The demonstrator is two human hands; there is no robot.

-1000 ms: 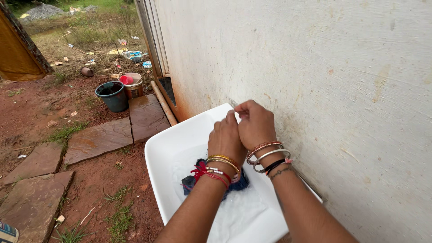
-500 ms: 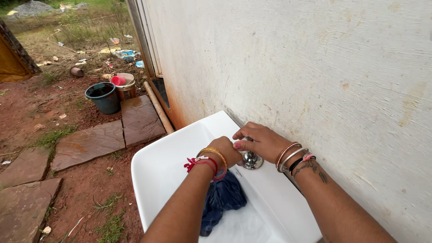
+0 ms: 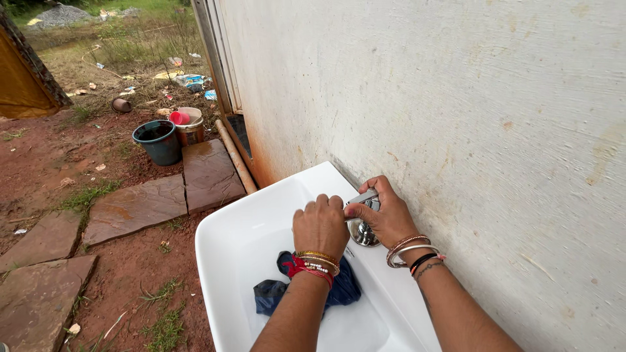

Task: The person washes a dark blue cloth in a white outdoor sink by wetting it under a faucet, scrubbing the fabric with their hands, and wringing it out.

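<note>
Right hand point(image 3: 386, 215) has fingers curled closed around the chrome tap point(image 3: 362, 229) at the far right rim of the white basin point(image 3: 228, 234). Left hand point(image 3: 319, 225) is loosely curled beside it, holding nothing visible, above the blue cloth point(image 3: 342, 290). Likely risk: wet fingers slip off the handle, water splashes out.

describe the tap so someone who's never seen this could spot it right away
Start at the white basin fixed against the pale wall. On its back ledge, by the wall, sits the tap, with the right hand on its top and the left hand just beside it. It is the only shiny metal thing there, unlike the dark blue cloth lying in the bowl.
</note>
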